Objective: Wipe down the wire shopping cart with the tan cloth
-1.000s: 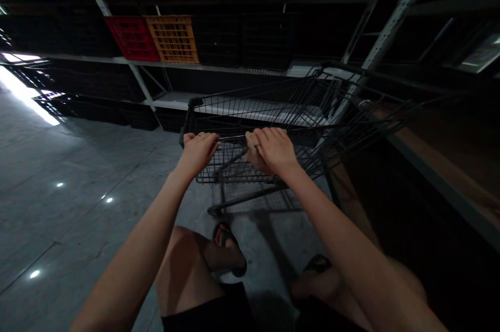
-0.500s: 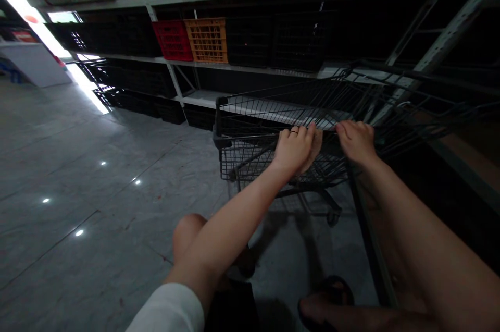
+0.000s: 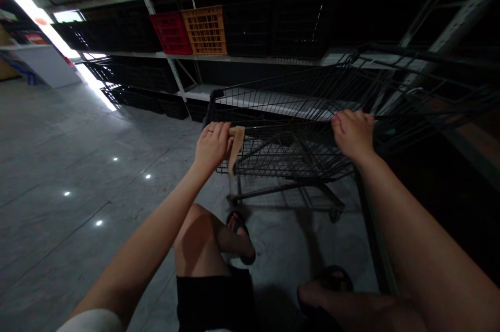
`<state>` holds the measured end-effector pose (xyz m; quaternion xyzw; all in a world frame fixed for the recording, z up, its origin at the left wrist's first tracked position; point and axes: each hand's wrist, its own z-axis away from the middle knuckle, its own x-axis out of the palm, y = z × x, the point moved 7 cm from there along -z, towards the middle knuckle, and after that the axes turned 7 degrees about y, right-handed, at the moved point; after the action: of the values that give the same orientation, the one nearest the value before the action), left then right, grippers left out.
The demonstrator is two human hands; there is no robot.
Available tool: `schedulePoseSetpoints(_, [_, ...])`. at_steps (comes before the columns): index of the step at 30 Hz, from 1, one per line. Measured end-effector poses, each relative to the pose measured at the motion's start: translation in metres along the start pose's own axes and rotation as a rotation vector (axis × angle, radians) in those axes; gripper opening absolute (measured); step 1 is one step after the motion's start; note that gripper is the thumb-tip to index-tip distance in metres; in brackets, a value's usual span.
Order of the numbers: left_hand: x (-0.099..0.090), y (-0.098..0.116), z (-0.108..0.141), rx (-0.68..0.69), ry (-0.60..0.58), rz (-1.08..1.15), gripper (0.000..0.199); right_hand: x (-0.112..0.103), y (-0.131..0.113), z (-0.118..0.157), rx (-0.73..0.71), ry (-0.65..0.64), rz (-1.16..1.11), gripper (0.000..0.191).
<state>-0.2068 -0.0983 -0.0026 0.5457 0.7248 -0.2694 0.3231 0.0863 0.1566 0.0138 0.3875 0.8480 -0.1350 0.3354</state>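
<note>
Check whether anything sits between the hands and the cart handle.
Nothing visible does. The left hand is closed over the cart handle near its left end, pinning a tan cloth against the bar; the cloth hangs down. The right hand rests bare on the handle's right end.

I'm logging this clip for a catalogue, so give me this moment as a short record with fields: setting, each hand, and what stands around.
setting: dim aisle, grey tiled floor
left hand: grips the cart handle together with a tan cloth
right hand: rests on the handle's right end
cart: black wire, nothing visible inside
around: shelving with a red crate and an orange crate
</note>
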Motion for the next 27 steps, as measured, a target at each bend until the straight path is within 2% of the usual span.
schedulePoseSetpoints(1, [0.000,0.004,-0.001,-0.016,0.027,0.015,0.050,-0.003,-0.003,0.001,0.002,0.011,0.000,0.059])
schedulePoseSetpoints(3, [0.006,0.027,-0.009,-0.042,0.081,0.060,0.052,-0.008,-0.010,0.004,0.010,0.010,0.018,0.057])
schedulePoseSetpoints(8, [0.033,0.130,-0.044,0.015,0.104,0.184,0.052,-0.023,-0.028,0.011,0.017,-0.053,0.077,0.045])
schedulePoseSetpoints(10, [0.037,0.154,-0.052,0.013,0.098,0.205,0.048,-0.029,-0.034,0.014,0.007,-0.053,0.067,0.044])
schedulePoseSetpoints(11, [0.036,0.159,-0.054,0.030,0.095,0.206,0.046,-0.031,-0.037,0.015,-0.001,-0.047,0.062,0.044])
schedulePoseSetpoints(13, [0.034,0.152,-0.052,0.093,0.094,0.190,0.046,-0.034,-0.040,0.017,-0.013,-0.031,0.058,0.046])
schedulePoseSetpoints(14, [0.031,0.140,-0.049,0.120,0.091,0.171,0.045,-0.035,-0.041,0.017,-0.013,-0.026,0.059,0.047])
schedulePoseSetpoints(16, [0.026,0.100,-0.040,0.122,0.071,0.112,0.044,-0.034,-0.041,0.018,-0.002,-0.027,0.054,0.048])
schedulePoseSetpoints(19, [0.015,0.029,-0.023,0.043,0.030,0.019,0.037,-0.034,-0.042,0.018,0.036,-0.028,0.013,0.047])
schedulePoseSetpoints(21, [0.007,-0.002,-0.015,0.002,0.021,-0.017,0.033,-0.035,-0.045,0.019,0.058,-0.027,-0.023,0.047])
schedulePoseSetpoints(22, [0.004,-0.009,-0.012,-0.015,0.026,-0.028,0.032,-0.036,-0.046,0.020,0.068,-0.028,-0.036,0.046])
schedulePoseSetpoints(24, [0.003,-0.007,-0.012,-0.033,0.050,-0.037,0.031,-0.037,-0.048,0.021,0.082,-0.029,-0.050,0.046])
schedulePoseSetpoints(27, [0.010,0.033,-0.019,0.033,0.096,0.031,0.031,-0.041,-0.049,0.022,0.087,-0.012,-0.040,0.048])
